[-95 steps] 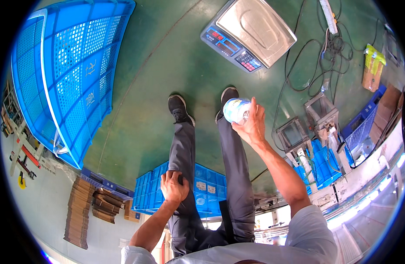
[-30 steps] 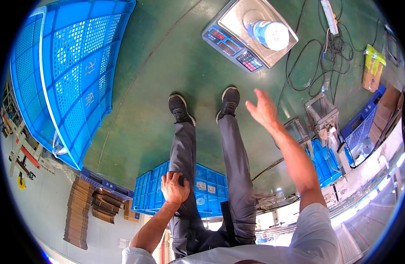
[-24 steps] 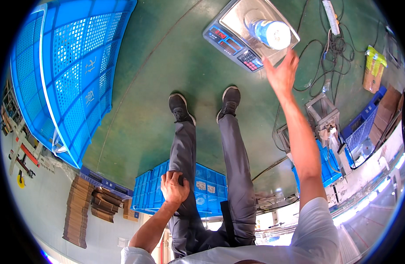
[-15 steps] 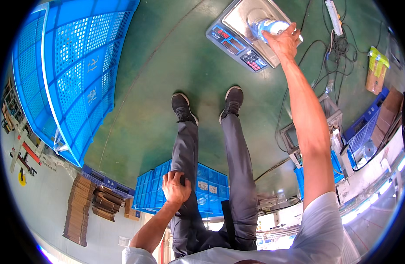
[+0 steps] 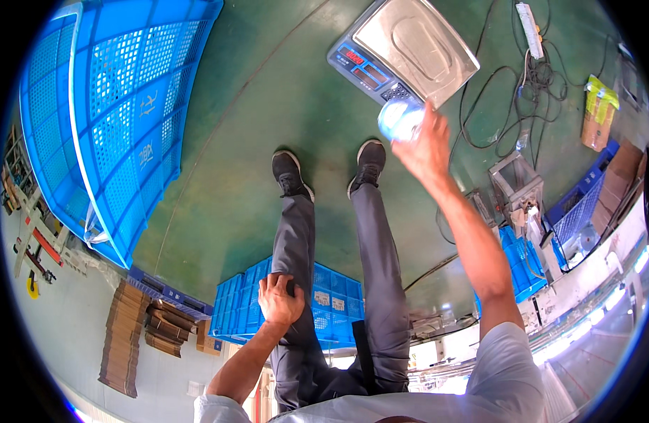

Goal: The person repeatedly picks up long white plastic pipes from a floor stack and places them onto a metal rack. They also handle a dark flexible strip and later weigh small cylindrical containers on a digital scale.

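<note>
My right hand (image 5: 429, 149) holds a blue-and-white rounded container (image 5: 400, 118), smeared by motion, above the near edge of a weighing scale (image 5: 426, 42). The scale has a bare metal pan with an oval pressed into it, and a lit red display (image 5: 352, 56) beside its keypad. The container is off the pan. My left hand (image 5: 280, 300) rests over my left knee, its fingers bent across the trouser leg and the thumb apart; I see nothing held in it.
A large blue mesh crate (image 5: 127, 106) stands on the left. Another blue crate (image 5: 247, 303) is beneath my legs. Tangled black cables and a power strip (image 5: 529, 30) lie right of the scale. A metal frame (image 5: 518, 180) and a green-and-brown package (image 5: 600, 113) are farther right.
My right hand has lifted the container off the scale pan and drawn it nearer and left. The display reading has changed. The left hand has stayed on the knee.
</note>
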A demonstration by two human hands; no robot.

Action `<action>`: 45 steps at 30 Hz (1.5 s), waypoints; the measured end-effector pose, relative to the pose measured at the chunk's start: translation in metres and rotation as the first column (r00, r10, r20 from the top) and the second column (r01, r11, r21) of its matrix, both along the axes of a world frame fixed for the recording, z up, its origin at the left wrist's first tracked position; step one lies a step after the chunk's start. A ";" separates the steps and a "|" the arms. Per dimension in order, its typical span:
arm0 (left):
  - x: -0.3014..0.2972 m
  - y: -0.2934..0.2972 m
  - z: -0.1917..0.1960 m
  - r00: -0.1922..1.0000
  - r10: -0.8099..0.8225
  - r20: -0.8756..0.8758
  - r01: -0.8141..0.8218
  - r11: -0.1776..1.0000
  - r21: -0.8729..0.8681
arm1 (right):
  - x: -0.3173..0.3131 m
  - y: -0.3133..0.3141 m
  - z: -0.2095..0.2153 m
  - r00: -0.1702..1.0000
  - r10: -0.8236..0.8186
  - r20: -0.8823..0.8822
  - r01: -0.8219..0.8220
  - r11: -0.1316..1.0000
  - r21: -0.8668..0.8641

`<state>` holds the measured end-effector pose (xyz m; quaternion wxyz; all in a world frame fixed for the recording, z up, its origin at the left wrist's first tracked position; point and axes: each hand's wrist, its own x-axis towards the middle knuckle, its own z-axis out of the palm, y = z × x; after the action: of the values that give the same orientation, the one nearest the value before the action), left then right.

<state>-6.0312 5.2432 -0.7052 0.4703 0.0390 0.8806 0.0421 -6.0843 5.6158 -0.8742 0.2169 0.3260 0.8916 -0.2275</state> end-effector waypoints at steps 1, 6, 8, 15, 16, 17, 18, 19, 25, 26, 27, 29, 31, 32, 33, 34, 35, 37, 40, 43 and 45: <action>-0.001 0.000 0.000 1.000 -0.003 0.001 0.003 1.000 -0.002 | 0.013 -0.015 0.002 1.000 0.009 0.021 -0.008 0.999 -0.037; 0.003 -0.003 -0.005 1.000 -0.003 0.001 0.003 1.000 0.020 | 0.063 -0.061 0.009 0.991 0.059 0.122 -0.035 0.980 -0.194; 0.002 -0.003 -0.004 1.000 -0.008 -0.004 0.008 1.000 0.026 | 0.067 -0.070 0.010 0.981 0.046 0.186 -0.005 0.977 -0.214; 0.004 -0.003 -0.004 1.000 -0.003 -0.005 0.003 1.000 0.020 | 0.060 -0.058 -0.002 0.995 0.022 0.101 -0.004 0.986 -0.169; 0.004 -0.003 -0.004 1.000 0.001 -0.001 -0.001 1.000 0.014 | 0.056 -0.054 -0.001 0.995 0.009 0.098 0.007 0.987 -0.160; 0.005 -0.003 -0.004 1.000 0.001 -0.002 -0.001 1.000 0.016 | 0.053 -0.050 -0.002 0.995 -0.003 0.096 0.017 0.988 -0.151; 0.005 -0.003 -0.004 1.000 0.004 0.016 -0.004 1.000 0.004 | 0.051 -0.044 -0.004 0.995 -0.001 0.096 0.013 0.992 -0.127; 0.005 -0.003 -0.004 0.999 0.006 0.033 -0.006 1.000 -0.012 | 0.044 -0.040 -0.003 0.996 -0.001 0.094 0.013 0.992 -0.128; 0.005 -0.001 -0.003 0.999 0.012 0.042 -0.011 0.999 -0.030 | 0.015 0.001 -0.009 0.997 -0.039 0.063 0.038 0.999 0.010; 0.005 -0.001 -0.003 0.999 0.011 0.042 -0.010 0.999 -0.030 | 0.010 0.012 -0.014 0.997 -0.041 0.064 0.038 0.999 0.036; 0.005 -0.001 -0.003 1.000 0.008 0.019 -0.008 1.000 -0.013 | 0.005 0.023 -0.018 0.999 -0.043 0.027 0.042 0.998 0.054; 0.006 -0.001 -0.003 1.000 0.002 -0.004 -0.002 1.000 -0.001 | -0.011 0.042 -0.026 0.999 -0.050 -0.017 0.052 0.989 0.139; 0.006 -0.001 -0.003 1.000 -0.006 -0.016 0.006 1.000 0.005 | -0.028 0.058 -0.030 0.996 -0.086 -0.009 0.086 0.982 0.170; 0.006 -0.001 -0.003 1.000 -0.007 -0.015 0.007 1.000 0.004 | -0.036 0.066 -0.033 0.993 -0.121 -0.004 0.119 0.971 0.205; 0.006 0.000 -0.003 1.000 -0.006 -0.017 0.006 1.000 0.007 | -0.042 0.073 -0.036 0.992 -0.123 -0.003 0.121 0.971 0.204; 0.005 -0.001 -0.003 1.000 -0.006 -0.022 0.006 1.000 0.008 | -0.048 0.078 -0.040 0.991 -0.132 -0.011 0.132 0.966 0.222; 0.005 -0.001 -0.003 1.000 -0.009 -0.023 0.009 1.000 0.006 | -0.053 0.082 -0.044 0.990 -0.142 -0.020 0.142 0.961 0.239; 0.005 -0.001 -0.004 1.000 0.018 0.025 -0.017 1.000 -0.021 | -0.059 0.091 -0.049 0.988 -0.152 -0.015 0.152 0.960 0.237; 0.005 0.001 -0.004 0.999 0.008 0.048 -0.007 0.999 -0.035 | -0.062 0.101 -0.058 0.986 -0.140 -0.096 0.160 0.955 0.249; 0.004 0.004 -0.004 1.000 -0.005 0.005 0.005 1.000 -0.006 | -0.052 0.096 -0.060 0.983 -0.063 -0.175 0.117 0.941 0.317; 0.003 0.003 -0.002 1.000 -0.009 -0.001 0.009 1.000 -0.007 | -0.041 0.082 -0.054 0.978 -0.073 -0.193 0.126 0.952 0.280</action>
<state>-6.0286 5.2463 -0.7073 0.4703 0.0411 0.8808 0.0368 -6.1248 5.6980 -0.9285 0.0731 0.3770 0.9137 -0.1333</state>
